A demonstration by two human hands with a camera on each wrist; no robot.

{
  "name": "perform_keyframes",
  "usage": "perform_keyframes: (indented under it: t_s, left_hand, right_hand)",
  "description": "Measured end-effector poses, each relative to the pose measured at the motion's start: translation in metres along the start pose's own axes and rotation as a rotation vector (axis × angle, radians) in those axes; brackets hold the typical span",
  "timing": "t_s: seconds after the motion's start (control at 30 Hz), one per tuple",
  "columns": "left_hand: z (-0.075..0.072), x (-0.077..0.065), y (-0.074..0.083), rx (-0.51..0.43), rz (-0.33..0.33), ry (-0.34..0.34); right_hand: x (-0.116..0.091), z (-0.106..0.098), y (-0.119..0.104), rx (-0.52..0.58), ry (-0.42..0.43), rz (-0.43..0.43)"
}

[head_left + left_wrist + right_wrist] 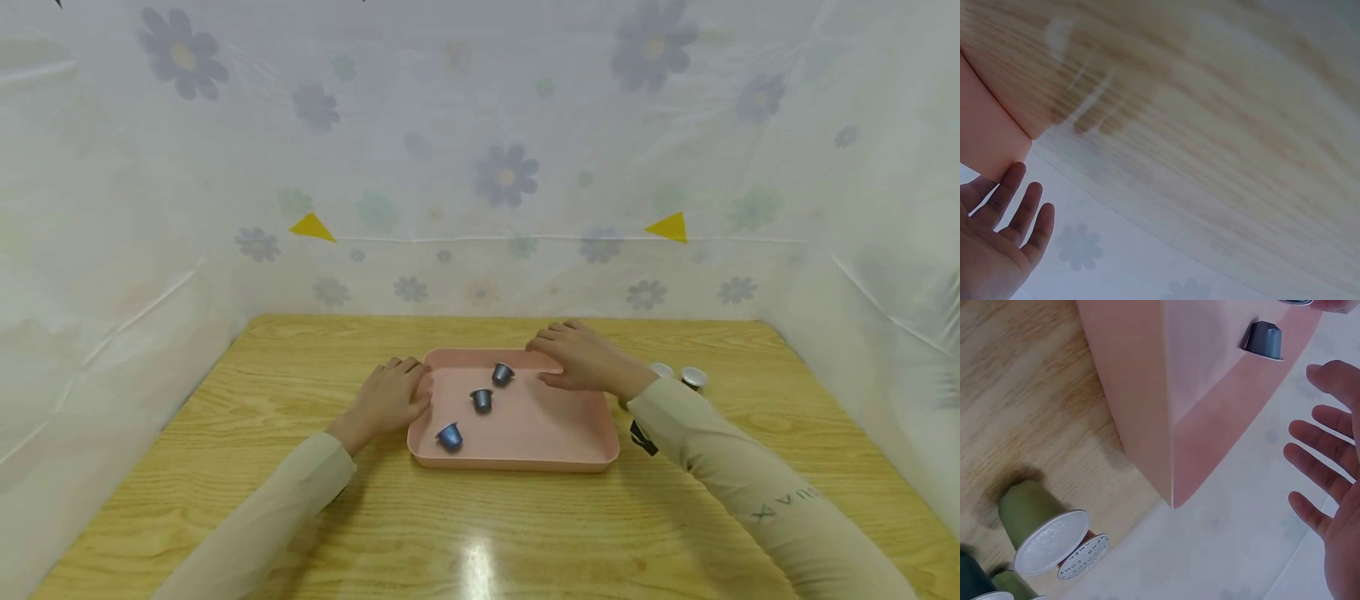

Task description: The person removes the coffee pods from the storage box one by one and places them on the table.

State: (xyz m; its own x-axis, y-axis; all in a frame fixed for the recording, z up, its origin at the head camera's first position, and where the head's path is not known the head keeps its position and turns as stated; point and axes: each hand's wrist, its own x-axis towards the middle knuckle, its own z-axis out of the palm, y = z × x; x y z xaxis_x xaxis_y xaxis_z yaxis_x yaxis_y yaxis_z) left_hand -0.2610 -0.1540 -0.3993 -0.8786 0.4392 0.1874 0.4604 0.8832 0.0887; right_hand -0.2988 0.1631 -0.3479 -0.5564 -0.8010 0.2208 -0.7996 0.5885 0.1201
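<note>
A pink tray (pixel 525 464) lies on the table with three coffee capsules inside. One blue capsule (pixel 450 437) is near the front left corner; a dark grey capsule (pixel 482 400) and another dark grey capsule (pixel 502 374) lie farther back. My left hand (pixel 387 397) rests at the tray's left rim, and in the left wrist view its spread fingers (pixel 1009 195) meet the tray's corner. Over the back right part of the tray hovers my right hand (pixel 581 358), fingers spread and relaxed, nothing between them. That hand hides part of the far rim.
Right of the tray, partly behind my right forearm, lie several more capsules, among them a green capsule (pixel 1030 512) and a dark teal capsule (pixel 972 578). A black strap (pixel 642 437) shows below the right sleeve. Flowered white sheeting (pixel 480 275) closes off the back and sides.
</note>
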Motion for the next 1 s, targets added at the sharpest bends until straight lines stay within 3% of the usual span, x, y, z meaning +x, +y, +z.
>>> perform_keyframes:
  t_s: [0.67, 1.0]
  left_hand:
    - [-0.001, -0.001, 0.001, 0.002, 0.004, 0.006]
    - [0.0, -0.001, 0.001, 0.0, 0.011, 0.019]
  right_hand:
    - [0.033, 0.012, -0.011, -0.011, -0.101, -0.016]
    - [0.038, 0.021, -0.014, 0.009, -0.094, -0.027]
